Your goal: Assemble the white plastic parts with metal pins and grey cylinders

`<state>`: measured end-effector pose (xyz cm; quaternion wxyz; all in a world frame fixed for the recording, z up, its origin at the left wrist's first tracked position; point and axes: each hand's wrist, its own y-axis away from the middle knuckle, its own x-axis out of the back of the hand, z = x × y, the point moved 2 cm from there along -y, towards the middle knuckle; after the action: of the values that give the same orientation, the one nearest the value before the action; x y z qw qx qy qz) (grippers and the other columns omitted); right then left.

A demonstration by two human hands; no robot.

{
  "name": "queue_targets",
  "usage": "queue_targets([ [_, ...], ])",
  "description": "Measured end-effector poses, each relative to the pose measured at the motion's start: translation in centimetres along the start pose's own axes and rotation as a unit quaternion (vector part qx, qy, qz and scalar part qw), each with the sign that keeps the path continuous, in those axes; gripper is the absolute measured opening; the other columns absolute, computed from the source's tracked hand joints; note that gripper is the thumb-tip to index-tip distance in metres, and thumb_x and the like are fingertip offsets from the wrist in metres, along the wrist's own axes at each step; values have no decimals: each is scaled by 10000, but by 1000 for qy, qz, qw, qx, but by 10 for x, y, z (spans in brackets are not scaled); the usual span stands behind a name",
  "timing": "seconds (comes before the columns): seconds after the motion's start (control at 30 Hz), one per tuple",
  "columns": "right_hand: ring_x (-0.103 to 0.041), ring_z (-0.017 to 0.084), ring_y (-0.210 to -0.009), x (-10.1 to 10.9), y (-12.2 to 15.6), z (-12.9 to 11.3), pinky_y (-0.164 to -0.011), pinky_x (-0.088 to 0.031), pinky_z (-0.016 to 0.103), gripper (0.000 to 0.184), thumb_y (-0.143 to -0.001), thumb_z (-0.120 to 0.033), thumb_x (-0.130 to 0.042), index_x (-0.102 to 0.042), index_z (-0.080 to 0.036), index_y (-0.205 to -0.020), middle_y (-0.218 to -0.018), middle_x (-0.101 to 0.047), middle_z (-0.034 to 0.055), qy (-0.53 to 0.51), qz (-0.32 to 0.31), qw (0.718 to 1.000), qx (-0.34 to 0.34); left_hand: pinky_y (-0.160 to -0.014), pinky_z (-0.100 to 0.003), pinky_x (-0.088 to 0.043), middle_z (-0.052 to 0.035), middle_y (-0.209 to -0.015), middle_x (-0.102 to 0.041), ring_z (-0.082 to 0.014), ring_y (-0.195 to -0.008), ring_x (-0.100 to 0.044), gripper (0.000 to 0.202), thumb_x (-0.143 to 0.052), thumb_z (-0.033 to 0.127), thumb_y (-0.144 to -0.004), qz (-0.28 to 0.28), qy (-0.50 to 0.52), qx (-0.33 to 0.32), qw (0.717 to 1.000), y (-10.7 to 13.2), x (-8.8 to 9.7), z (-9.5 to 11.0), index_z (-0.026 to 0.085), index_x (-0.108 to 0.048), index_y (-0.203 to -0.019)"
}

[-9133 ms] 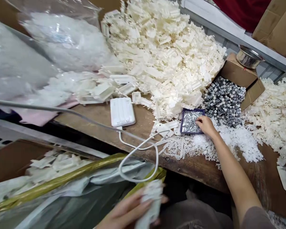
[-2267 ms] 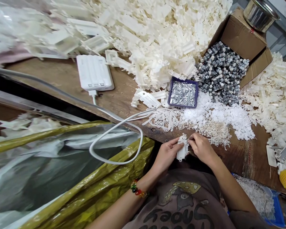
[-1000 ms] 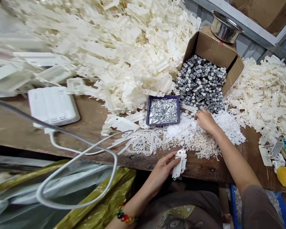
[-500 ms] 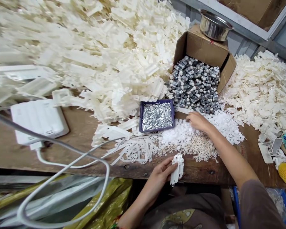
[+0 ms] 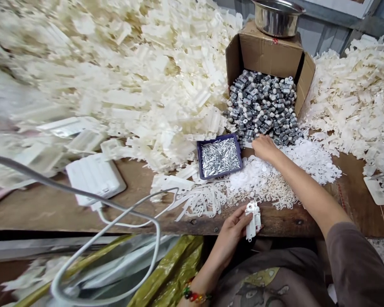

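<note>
My left hand (image 5: 232, 232) grips a white plastic housing (image 5: 252, 221) between thumb and fingers, just over the front edge of the wooden bench. My right hand (image 5: 265, 148) reaches to the near edge of a heap of small grey motors (image 5: 262, 104) with white ends, which spill from a cardboard box (image 5: 269, 51). Its fingers are curled, and the fingertips are hidden. Below that hand lie small white plastic discs (image 5: 254, 172) and cream clip-like pieces (image 5: 269, 189). A purple tray (image 5: 201, 168) of metal pins (image 5: 220, 157) stands to its left.
Large heaps of cream plastic parts (image 5: 131, 76) cover the back and left; another heap (image 5: 355, 94) lies right. A white power adapter (image 5: 96, 177) sits left, its looped cable (image 5: 155, 243) hanging past the bench edge. White strips (image 5: 205, 200) lie in front. A steel bowl (image 5: 277, 19) tops the box.
The view has shifted, so the bench sits further right. My right hand has moved from the white discs up to the edge of the motor heap. My left hand still holds the housing.
</note>
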<state>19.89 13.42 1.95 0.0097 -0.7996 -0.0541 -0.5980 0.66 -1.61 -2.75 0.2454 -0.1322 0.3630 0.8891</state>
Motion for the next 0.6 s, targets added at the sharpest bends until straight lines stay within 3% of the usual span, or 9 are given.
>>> queue_targets([
  [0.07,-576,236,-906,-4,6,-4,-784,-399,312,157,-770,-98,-535,-680,-122,-826,-894,-670,125,-40,-18,999,8,-650,-286,-521,-35,-851,-703,-158,-637,-637,498,-722,286,-668,0,-1,3,1000,0,1,-1,156,-574,-1125],
  [0.17,-586,191,-729,-11,9,-11,-621,-392,258,128,-748,-181,-575,-680,-148,-812,-803,-673,77,-107,-41,993,12,-652,-287,-520,-42,-835,-708,-162,-631,-642,492,-718,284,-667,2,2,8,1000,1,0,0,156,-568,-1118],
  [0.37,-559,138,-655,-10,18,-13,-550,-369,216,107,-714,-164,-566,-651,-157,-779,-746,-656,25,-136,-13,991,-4,-646,-280,-515,-43,-775,-707,-177,-635,-659,392,-709,280,-652,7,23,-8,1000,-3,-6,9,156,-585,-1003],
  [0.47,-562,113,-677,-1,46,-9,-602,-401,203,74,-718,-143,-550,-618,-154,-744,-750,-642,9,-216,30,975,-30,-641,-271,-506,-42,-794,-706,-173,-646,-656,466,-729,255,-621,5,40,-45,998,-9,-13,14,151,-576,-1049],
  [0.6,-571,118,-671,0,107,-18,-609,-441,227,46,-742,-198,-562,-585,-159,-745,-752,-623,8,-356,53,933,-29,-593,-234,-473,-26,-771,-701,-144,-610,-616,584,-746,231,-583,30,35,-94,995,-17,-19,14,134,-562,-1129],
])
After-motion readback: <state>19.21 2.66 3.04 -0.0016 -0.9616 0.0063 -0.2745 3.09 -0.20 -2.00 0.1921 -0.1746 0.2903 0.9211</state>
